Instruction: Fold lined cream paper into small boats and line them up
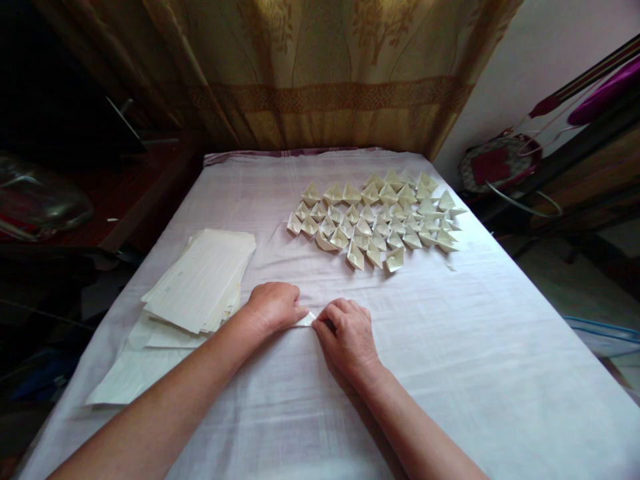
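A small folded piece of paper [306, 320] lies low over the cloth between my two hands, mostly covered by them. My left hand [276, 305] is closed over its left part, with the thumb pressed along it. At its right corner, my right hand [349, 331] pinches the paper between thumb and forefinger. Beyond my hands, to the right, several folded paper boats [361, 227] stand close together in rows. A stack of lined paper sheets [200, 280] rests to the left, near my left forearm.
A white cloth [450, 373] covers the table. More loose sheets [135, 373] stick out under the stack. A gold curtain [320, 87] hangs behind the far edge. Off the right side is a bag [500, 163]; a dark red surface with a clear plastic item [45, 200] stands left.
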Action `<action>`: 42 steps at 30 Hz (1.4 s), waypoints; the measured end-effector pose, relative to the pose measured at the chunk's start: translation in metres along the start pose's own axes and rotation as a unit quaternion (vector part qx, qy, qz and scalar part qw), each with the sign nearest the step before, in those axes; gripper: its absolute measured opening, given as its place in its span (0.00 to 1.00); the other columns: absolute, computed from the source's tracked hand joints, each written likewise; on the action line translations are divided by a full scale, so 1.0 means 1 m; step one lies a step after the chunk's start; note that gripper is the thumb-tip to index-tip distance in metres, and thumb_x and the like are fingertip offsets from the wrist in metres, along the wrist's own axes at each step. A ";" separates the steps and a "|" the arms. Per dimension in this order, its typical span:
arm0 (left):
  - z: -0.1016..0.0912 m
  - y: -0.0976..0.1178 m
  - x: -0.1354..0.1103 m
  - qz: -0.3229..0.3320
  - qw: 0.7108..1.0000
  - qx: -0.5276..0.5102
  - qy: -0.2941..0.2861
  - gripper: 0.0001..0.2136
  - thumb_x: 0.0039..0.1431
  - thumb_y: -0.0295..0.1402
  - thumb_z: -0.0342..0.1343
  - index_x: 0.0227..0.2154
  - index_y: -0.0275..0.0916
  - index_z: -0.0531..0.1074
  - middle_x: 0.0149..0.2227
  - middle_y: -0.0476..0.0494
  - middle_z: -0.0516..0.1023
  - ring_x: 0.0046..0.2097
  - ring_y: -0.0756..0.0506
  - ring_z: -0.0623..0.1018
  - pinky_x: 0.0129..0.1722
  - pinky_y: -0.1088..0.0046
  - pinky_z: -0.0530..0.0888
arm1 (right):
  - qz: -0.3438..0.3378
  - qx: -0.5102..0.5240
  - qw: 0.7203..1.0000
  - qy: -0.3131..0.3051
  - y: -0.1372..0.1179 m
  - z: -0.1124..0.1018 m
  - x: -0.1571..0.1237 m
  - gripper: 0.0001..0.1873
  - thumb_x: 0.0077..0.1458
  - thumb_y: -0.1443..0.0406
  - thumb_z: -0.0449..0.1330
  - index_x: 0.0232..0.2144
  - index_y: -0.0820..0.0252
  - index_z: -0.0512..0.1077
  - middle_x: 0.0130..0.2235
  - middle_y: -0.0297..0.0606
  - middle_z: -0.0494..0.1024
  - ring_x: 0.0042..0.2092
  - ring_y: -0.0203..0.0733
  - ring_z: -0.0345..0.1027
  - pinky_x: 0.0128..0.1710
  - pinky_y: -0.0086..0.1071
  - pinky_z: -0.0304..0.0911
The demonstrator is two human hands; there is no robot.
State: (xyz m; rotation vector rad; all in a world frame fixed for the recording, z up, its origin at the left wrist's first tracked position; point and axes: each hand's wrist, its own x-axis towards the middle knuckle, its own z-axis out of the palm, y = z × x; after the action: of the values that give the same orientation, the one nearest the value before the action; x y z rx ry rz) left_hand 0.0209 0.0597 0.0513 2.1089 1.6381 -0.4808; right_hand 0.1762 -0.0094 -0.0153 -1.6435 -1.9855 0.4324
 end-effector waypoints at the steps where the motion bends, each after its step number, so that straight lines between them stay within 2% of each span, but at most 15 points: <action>1: 0.000 0.001 0.000 -0.003 1.000 0.003 -0.001 0.14 0.56 0.45 0.53 0.31 0.42 0.77 0.37 0.38 0.82 0.42 0.36 0.79 0.37 0.66 0.70 | 0.000 0.002 1.000 0.002 0.001 0.000 0.000 0.07 0.52 0.67 0.67 0.25 0.57 0.73 0.31 0.33 0.75 0.37 0.42 0.65 0.39 0.35 0.48; 4: -0.001 0.002 0.002 -0.012 1.000 0.006 -0.008 0.14 0.56 0.45 0.54 0.32 0.42 0.78 0.37 0.39 0.82 0.42 0.37 0.80 0.36 0.67 0.70 | -0.012 0.020 1.000 0.002 0.007 -0.001 0.000 0.07 0.53 0.67 0.67 0.25 0.57 0.73 0.31 0.33 0.76 0.37 0.42 0.66 0.39 0.35 0.49; 9: -0.005 0.003 0.006 -0.016 1.000 0.002 -0.015 0.11 0.54 0.44 0.57 0.29 0.42 0.77 0.35 0.41 0.82 0.40 0.38 0.80 0.34 0.69 0.70 | -0.060 0.093 0.993 -0.037 0.021 -0.004 0.002 0.04 0.55 0.69 0.63 0.29 0.56 0.75 0.34 0.34 0.77 0.38 0.40 0.68 0.40 0.34 0.52; 11: -0.005 0.005 0.005 -0.011 1.000 -0.003 -0.005 0.11 0.53 0.44 0.58 0.28 0.41 0.77 0.34 0.41 0.82 0.39 0.38 0.80 0.34 0.69 0.70 | -0.060 0.091 0.994 -0.026 0.023 -0.004 0.001 0.04 0.55 0.69 0.63 0.29 0.56 0.75 0.34 0.34 0.77 0.38 0.41 0.68 0.40 0.34 0.52; 14: 0.005 0.006 -0.001 0.005 0.999 -0.017 0.037 0.08 0.57 0.39 0.57 0.34 0.42 0.76 0.37 0.43 0.81 0.41 0.40 0.79 0.37 0.68 0.71 | -0.056 0.076 0.996 -0.006 0.021 -0.001 -0.001 0.04 0.54 0.69 0.63 0.28 0.57 0.75 0.33 0.34 0.76 0.37 0.41 0.67 0.40 0.34 0.52; 17: 0.027 0.002 -0.014 0.063 0.993 -0.031 0.096 0.07 0.63 0.31 0.53 0.40 0.44 0.75 0.43 0.47 0.79 0.47 0.45 0.77 0.46 0.71 0.71 | -0.058 0.070 0.996 0.003 0.020 0.001 -0.001 0.04 0.54 0.69 0.62 0.28 0.56 0.75 0.33 0.34 0.77 0.38 0.41 0.68 0.41 0.35 0.52; 20: 0.053 -0.011 -0.026 0.183 0.961 -0.053 0.201 0.08 0.65 0.31 0.52 0.40 0.42 0.76 0.42 0.45 0.79 0.46 0.44 0.77 0.47 0.68 0.72 | -0.064 0.072 0.995 0.008 0.021 0.002 -0.001 0.04 0.54 0.69 0.62 0.28 0.56 0.75 0.33 0.34 0.77 0.38 0.41 0.68 0.41 0.34 0.53; 23: 0.070 -0.025 -0.032 0.253 0.929 -0.050 0.265 0.12 0.64 0.30 0.55 0.50 0.43 0.74 0.48 0.43 0.79 0.48 0.43 0.76 0.50 0.65 0.73 | -0.074 0.073 0.995 0.009 0.021 0.000 -0.001 0.05 0.56 0.68 0.61 0.28 0.57 0.75 0.33 0.35 0.77 0.37 0.40 0.68 0.41 0.34 0.54; 27: 0.073 -0.029 -0.029 0.256 0.921 -0.038 0.291 0.10 0.65 0.30 0.53 0.48 0.43 0.74 0.45 0.44 0.80 0.46 0.44 0.77 0.48 0.66 0.74 | -0.084 0.069 0.994 0.004 0.018 -0.004 -0.004 0.05 0.55 0.68 0.61 0.35 0.56 0.76 0.37 0.36 0.78 0.41 0.42 0.69 0.43 0.36 0.55; 30: 0.073 -0.029 -0.022 0.260 0.914 -0.040 0.309 0.10 0.67 0.30 0.50 0.46 0.41 0.73 0.41 0.43 0.80 0.43 0.44 0.78 0.46 0.67 0.75 | -0.100 0.057 0.993 0.015 0.015 -0.003 -0.006 0.13 0.52 0.69 0.64 0.42 0.55 0.75 0.41 0.37 0.78 0.43 0.44 0.69 0.45 0.37 0.57; 33: 0.076 -0.030 -0.019 0.241 0.911 -0.073 0.325 0.09 0.67 0.30 0.48 0.43 0.39 0.73 0.36 0.43 0.80 0.38 0.45 0.78 0.42 0.69 0.75 | -0.115 0.058 0.991 0.046 0.010 0.001 -0.001 0.12 0.53 0.69 0.64 0.42 0.56 0.75 0.42 0.38 0.78 0.43 0.44 0.69 0.45 0.37 0.58; 36: 0.076 -0.031 -0.019 0.225 0.903 -0.159 0.329 0.08 0.66 0.32 0.48 0.39 0.40 0.73 0.35 0.44 0.80 0.38 0.45 0.79 0.42 0.70 0.75 | -0.105 0.097 0.988 0.060 0.005 0.006 0.010 0.01 0.55 0.66 0.62 0.32 0.57 0.74 0.35 0.37 0.78 0.38 0.42 0.68 0.41 0.34 0.60; 39: 0.074 -0.031 -0.017 0.173 0.882 -0.302 0.318 0.07 0.63 0.34 0.51 0.38 0.40 0.73 0.35 0.47 0.80 0.37 0.47 0.79 0.39 0.72 0.74 | -0.053 0.187 0.980 0.041 0.000 0.010 0.023 0.07 0.56 0.65 0.59 0.26 0.58 0.71 0.26 0.32 0.73 0.30 0.36 0.65 0.32 0.28 0.59; 42: 0.070 -0.031 -0.009 0.114 0.840 -0.446 0.286 0.10 0.58 0.39 0.55 0.35 0.38 0.74 0.31 0.48 0.79 0.29 0.49 0.77 0.30 0.76 0.73 | 0.001 0.282 0.959 0.019 -0.004 0.013 0.034 0.08 0.54 0.63 0.57 0.25 0.58 0.70 0.22 0.28 0.69 0.24 0.33 0.60 0.26 0.25 0.56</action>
State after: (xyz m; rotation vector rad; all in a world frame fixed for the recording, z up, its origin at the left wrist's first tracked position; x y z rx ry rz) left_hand -0.0119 0.0218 -0.0069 1.6954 1.4039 0.9213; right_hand 0.1615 0.0243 -0.0168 -1.2757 -1.6249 0.8692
